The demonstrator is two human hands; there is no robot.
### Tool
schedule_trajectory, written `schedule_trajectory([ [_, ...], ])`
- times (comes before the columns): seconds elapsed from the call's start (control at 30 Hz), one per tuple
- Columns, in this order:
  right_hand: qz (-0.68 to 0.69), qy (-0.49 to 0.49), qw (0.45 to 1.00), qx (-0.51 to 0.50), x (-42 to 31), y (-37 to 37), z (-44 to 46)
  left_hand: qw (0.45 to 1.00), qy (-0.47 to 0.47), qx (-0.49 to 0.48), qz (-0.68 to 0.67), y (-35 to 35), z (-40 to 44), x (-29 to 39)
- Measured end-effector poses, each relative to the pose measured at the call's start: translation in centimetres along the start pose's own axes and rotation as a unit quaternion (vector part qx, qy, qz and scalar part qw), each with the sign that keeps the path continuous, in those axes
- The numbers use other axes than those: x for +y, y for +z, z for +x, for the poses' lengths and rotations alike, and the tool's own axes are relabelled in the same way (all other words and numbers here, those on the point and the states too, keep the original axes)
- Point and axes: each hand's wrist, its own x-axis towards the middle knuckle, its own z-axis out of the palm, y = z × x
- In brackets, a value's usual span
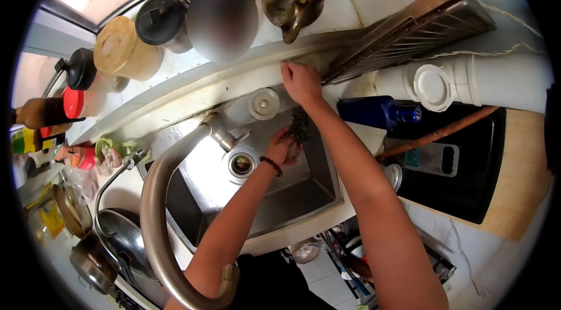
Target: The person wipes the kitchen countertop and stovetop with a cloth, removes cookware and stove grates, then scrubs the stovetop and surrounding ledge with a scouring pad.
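My left hand [283, 147], with a dark beaded bracelet at the wrist, is low inside the steel sink [304, 196]. Its fingers are curled against a dark, stringy clump that looks like a metal scourer [300, 127], by the sink's back right wall. My right hand [301, 82] is closed on the ledge behind the sink, beside the leaning metal rack [409, 32]; whatever it grips is hidden. A round, pale lid-like piece [264, 104] stands at the sink's back edge. The drain [241, 164] lies left of my left hand.
A large curved faucet [156, 205] arches in front of my left forearm. Jars and a metal pitcher [298, 3] line the back ledge. Right of the sink are a blue bottle [374, 112], a wooden stick [438, 134] and a grater-like tool [432, 159]. A wok [125, 240] sits left.
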Motion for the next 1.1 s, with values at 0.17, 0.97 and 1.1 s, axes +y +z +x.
schedule_trajectory([
  [0.17, 0.016, -0.002, 1.0, 0.018, -0.2, -0.9, -0.7, 1.0, -0.011, 0.003, 0.028, -1.2, -1.0, 0.2],
  [0.97, 0.706, 0.056, 0.664, -0.238, -23.1, -5.9, -39.9, 0.977, 0.19, 0.076, -0.063, -4.2, -44.8, 0.9],
  [1.1, 0.687, -0.019, 0.654, -0.316, -29.9, -4.5, -43.6, 0.946, 0.292, 0.128, -0.063, -7.9, -53.2, -1.2],
])
